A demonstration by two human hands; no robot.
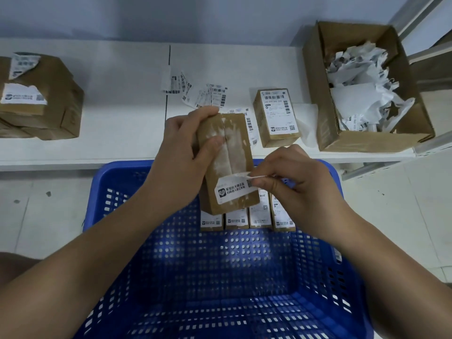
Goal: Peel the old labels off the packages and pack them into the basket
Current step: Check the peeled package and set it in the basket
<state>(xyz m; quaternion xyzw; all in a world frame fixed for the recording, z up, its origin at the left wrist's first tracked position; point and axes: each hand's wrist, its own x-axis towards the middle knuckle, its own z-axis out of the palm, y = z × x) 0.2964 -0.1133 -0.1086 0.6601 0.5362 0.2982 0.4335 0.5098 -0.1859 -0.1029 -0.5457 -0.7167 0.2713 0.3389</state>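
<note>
While the left hand (186,152) grips a brown package (226,165) above the blue basket (137,241), the right hand (293,182) pinches the torn edge of its remaining label (232,190). Four packages (247,218) stand in the basket. Beyond, a white shelf (117,94) against a pale wall holds loose labels (195,91), another package (276,116) and a scrap-filled carton (367,89).

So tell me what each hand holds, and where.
Left hand grips the package round its upper end. Right hand pinches the label at its peeling right edge.
</note>
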